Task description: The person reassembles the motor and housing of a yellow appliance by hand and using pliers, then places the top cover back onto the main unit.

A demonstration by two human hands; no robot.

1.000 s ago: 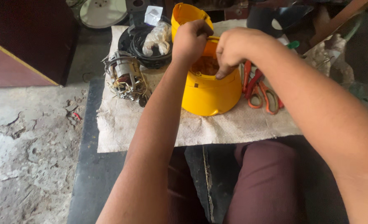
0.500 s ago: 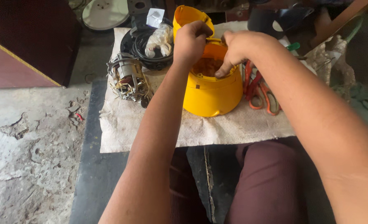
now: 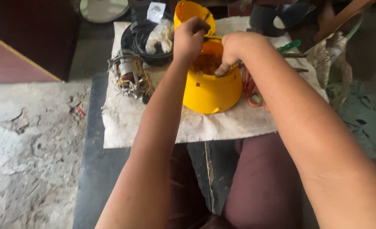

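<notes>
A yellow plastic housing (image 3: 211, 91) shaped like an open pot stands on a pale cloth (image 3: 154, 123). My left hand (image 3: 189, 38) is curled over its far rim, fingers closed on something small that I cannot make out. My right hand (image 3: 232, 51) rests on the rim with its fingers reaching down inside, where copper-coloured windings (image 3: 205, 63) show. A second yellow shell (image 3: 188, 10) stands just behind the hands.
A bare electric motor core with wires (image 3: 128, 78) lies left of the housing. Behind it is a black coil of cable (image 3: 143, 40) holding a pale rag. Orange-handled pliers (image 3: 252, 91) and a green-handled tool (image 3: 289, 46) lie to the right. Cracked concrete floor (image 3: 27, 148) spreads on the left.
The hands stay at the housing's rim with only slight finger shifts. The view has drifted a little; the objects on the cloth have not moved.
</notes>
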